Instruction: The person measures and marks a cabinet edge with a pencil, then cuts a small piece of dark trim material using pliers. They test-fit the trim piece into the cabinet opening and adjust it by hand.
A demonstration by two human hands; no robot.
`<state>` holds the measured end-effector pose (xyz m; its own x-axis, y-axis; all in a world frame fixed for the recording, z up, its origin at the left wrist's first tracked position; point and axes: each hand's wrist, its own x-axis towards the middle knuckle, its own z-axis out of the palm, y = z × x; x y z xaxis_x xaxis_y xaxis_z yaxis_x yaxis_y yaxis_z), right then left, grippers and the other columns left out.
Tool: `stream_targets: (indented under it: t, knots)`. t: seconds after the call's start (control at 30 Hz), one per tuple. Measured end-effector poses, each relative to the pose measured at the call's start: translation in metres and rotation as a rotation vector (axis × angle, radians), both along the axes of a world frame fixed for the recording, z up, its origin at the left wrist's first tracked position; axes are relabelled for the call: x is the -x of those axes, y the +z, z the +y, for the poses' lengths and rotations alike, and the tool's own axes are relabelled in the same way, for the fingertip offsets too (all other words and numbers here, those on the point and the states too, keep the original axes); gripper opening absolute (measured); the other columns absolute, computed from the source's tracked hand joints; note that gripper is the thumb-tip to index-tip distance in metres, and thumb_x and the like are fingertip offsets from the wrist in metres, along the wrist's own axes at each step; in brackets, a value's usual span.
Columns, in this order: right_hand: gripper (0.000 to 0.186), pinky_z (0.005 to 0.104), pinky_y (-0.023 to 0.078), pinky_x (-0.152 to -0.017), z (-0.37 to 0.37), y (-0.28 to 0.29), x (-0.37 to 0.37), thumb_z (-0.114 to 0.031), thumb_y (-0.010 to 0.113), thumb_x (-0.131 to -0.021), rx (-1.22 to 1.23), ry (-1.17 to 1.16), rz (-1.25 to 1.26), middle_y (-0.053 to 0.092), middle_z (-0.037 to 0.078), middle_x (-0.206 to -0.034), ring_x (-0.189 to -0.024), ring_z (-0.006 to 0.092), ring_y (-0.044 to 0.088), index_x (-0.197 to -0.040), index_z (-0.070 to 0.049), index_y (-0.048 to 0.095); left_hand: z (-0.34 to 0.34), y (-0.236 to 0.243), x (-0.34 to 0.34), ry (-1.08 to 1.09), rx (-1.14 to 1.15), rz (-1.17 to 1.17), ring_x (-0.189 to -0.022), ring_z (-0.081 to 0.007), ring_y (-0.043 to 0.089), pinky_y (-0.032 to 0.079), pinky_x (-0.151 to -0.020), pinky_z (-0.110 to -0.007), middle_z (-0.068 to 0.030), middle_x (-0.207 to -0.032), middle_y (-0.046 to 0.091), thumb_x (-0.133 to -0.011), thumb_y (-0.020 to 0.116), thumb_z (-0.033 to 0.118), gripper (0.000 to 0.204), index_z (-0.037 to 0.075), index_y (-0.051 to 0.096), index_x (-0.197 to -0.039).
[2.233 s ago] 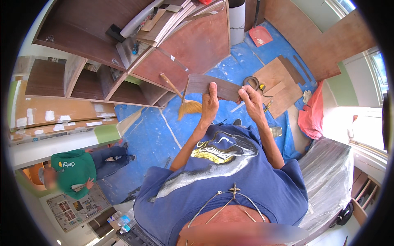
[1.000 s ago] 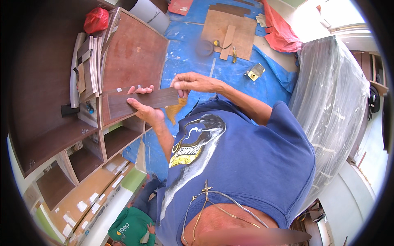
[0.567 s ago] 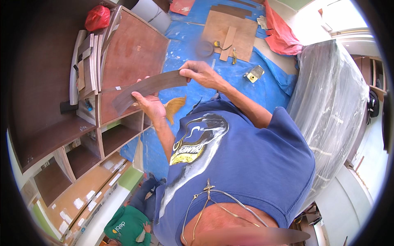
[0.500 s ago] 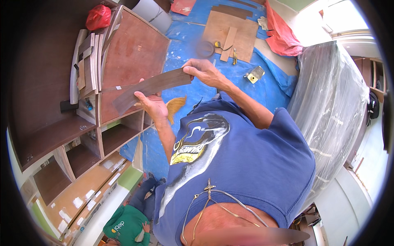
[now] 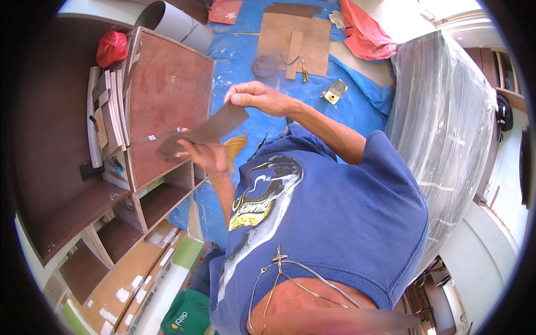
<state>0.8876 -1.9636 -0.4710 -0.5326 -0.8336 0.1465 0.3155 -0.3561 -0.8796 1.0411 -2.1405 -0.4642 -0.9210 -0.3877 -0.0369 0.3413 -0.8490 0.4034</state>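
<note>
A thin brown wood-grain strip (image 5: 219, 126) spans my two hands in front of my chest, sagging and bending along its length. Near its right end, the fingers and thumb of my right hand (image 5: 261, 98) pinch the upper edge. My left hand (image 5: 205, 156) grips the strip toward its left end, thumb across the near face and some fingers hidden behind. Beside my left wrist a golden-brown, fan-shaped thing (image 5: 235, 149) shows; its kind is unclear.
Blue sheeting (image 5: 234, 61) covers the floor, with a plywood board (image 5: 312, 42), a yellow cutter knife (image 5: 305, 71), a dark roll (image 5: 264, 66) and a tin (image 5: 335, 92). An open cabinet (image 5: 167, 195) stands left, a plastic-wrapped mass (image 5: 441, 145) right. Someone in green (image 5: 188, 312) is below left.
The strip has tilted and bent more. My right hand has moved a little left, nearer my left hand. The whole view has shifted slightly, and less of the person in green shows.
</note>
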Motion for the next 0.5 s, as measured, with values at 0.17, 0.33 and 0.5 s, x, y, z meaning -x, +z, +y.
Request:
stream_targets:
  t: [0.17, 0.33, 0.5]
  knots:
    - [0.029, 0.0328, 0.048, -0.076, -0.007, -0.006, -0.006, -0.027, 0.058, -0.105, -0.334, -0.42, 0.182, 0.064, 0.005, -0.089, -0.084, 0.0138, 0.056, -0.108, 0.0, 0.067, -0.002, 0.017, 0.008, 0.249, 0.701, -0.506, -0.121, -0.0266, 0.063, 0.053, -0.105, -0.044, -0.0132, -0.138, 0.059, -0.108, 0.05, 0.045, 0.053, 0.005, 0.047, -0.143]
    - [0.028, 0.0343, 0.049, -0.08, -0.006, -0.03, -0.014, -0.025, 0.058, -0.104, -0.442, -0.592, 0.19, 0.066, 0.009, -0.091, -0.087, 0.0184, 0.06, -0.107, 0.001, 0.067, -0.002, 0.013, 0.001, 0.403, 0.856, -0.572, -0.117, -0.0258, 0.065, 0.057, -0.098, -0.043, -0.0131, -0.135, 0.061, -0.109, 0.047, 0.043, 0.05, 0.004, 0.05, -0.141]
    - [0.035, 0.038, 0.049, -0.089, 0.005, -0.062, 0.008, -0.03, 0.051, -0.107, -0.472, -0.773, 0.44, 0.068, 0.013, -0.101, -0.095, 0.0257, 0.063, -0.11, 0.002, 0.067, 0.015, 0.01, -0.006, 0.293, 0.839, -0.548, -0.1, -0.0218, 0.071, 0.06, -0.086, -0.036, -0.0145, -0.118, 0.069, -0.11, 0.046, 0.04, 0.047, -0.001, 0.058, -0.128]
